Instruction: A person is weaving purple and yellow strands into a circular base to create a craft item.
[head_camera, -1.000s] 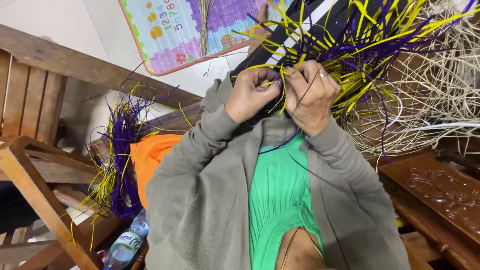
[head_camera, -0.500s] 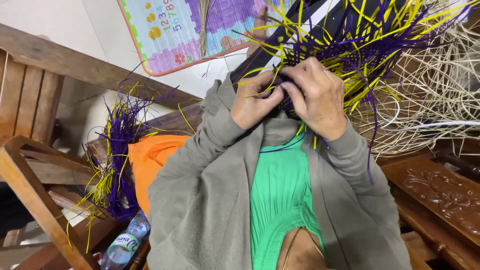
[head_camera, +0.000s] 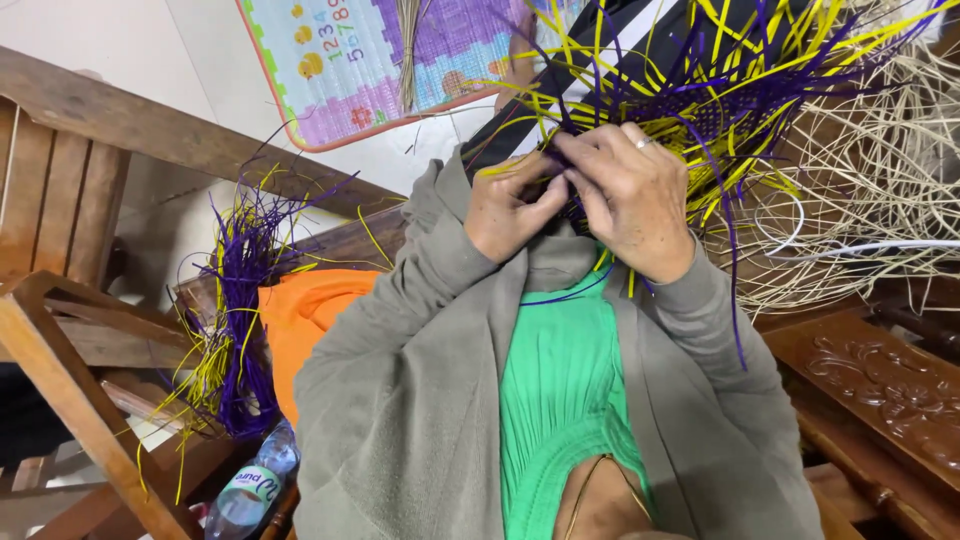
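A clear plastic bottle (head_camera: 250, 485) lies tilted at the bottom left, low beside the orange cloth (head_camera: 300, 320) and just under the bundle of purple and yellow strips (head_camera: 235, 310). Round its middle runs a label (head_camera: 247, 487), white with a green band and some blue; the lower part is cut off by the edge, so its full shape cannot be told. At the top, on the pale floor, lies a printed play mat (head_camera: 380, 60) with an orange rim, a green toothed border and squares of purple, pink, blue and cream, bearing coloured figures.
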